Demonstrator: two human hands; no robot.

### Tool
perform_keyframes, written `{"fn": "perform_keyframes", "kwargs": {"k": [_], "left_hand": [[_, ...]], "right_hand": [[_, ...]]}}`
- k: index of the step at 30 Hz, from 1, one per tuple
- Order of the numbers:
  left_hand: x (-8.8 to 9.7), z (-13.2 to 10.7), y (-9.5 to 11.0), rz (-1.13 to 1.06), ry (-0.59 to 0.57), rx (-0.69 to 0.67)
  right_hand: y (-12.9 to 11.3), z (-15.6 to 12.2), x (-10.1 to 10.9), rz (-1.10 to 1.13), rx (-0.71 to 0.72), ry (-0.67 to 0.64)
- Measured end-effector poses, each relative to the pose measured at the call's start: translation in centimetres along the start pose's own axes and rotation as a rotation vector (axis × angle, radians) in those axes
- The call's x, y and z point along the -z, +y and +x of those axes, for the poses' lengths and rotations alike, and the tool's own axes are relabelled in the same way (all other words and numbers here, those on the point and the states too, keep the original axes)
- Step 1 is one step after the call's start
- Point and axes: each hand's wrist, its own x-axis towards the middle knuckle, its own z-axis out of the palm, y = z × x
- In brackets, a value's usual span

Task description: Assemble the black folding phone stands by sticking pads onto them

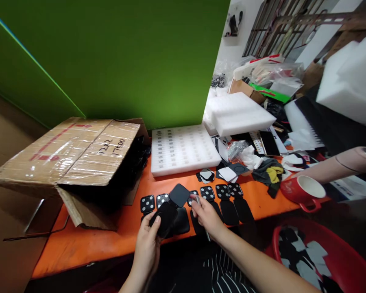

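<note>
My left hand is closed round a black flat part whose squarish top sticks up above the orange table. My right hand pinches a thin metal tool, its tip close to that part. Behind the hands a row of several black parts with white dots lies along the table's near edge.
An open cardboard box lies on its side at left. A white foam tray sits behind the row, with foam blocks farther back. A red mug stands at right, and a red basin with black and white pieces sits below it.
</note>
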Motion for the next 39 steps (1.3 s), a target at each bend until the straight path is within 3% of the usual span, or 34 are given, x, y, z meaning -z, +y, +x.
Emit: {"fn": "perform_keyframes", "kwargs": {"k": [3, 6, 9, 14, 19, 23, 27, 39], "left_hand": [[-0.7, -1.8, 0.0, -0.082, -0.208, 0.291], [-0.9, -2.5, 0.4, -0.216, -0.494, 0.625], [-1.3, -2.3, 0.2, -0.358, -0.616, 0.753], [-2.7, -1.1, -0.7, -0.139, -0.429, 0.49], [-3.0, 0.1, -1.6, 0.16, -0.378, 0.175], [-2.7, -0.1, -2.5, 0.459, -0.396, -0.085], [-2.6, -0.7, -2.6, 0.738, -0.5, -0.334], [-1.8, -0.2, -4.1, 0.852, -0.53, -0.379]], "right_hand": [[-1.1, 1.0, 0.3, 0.133, -0.078, -0.028], [-1.7, 0.6, 0.4, 0.155, -0.095, -0.203], [-1.5, 0.0, 0.4, 0.002, -0.011, -0.268], [-1.3, -0.9, 1.2, -0.47, 0.146, 0.061], [-3.6, -2.7, 1.2, -0.752, 0.194, -0.144], [-4.3, -3.0, 0.4, -0.993, 0.168, -0.103], [-4.1, -2.8, 0.3, -1.113, 0.144, -0.144], [-4.4, -3.0, 0.5, -1.146, 0.2, -0.18]]}}
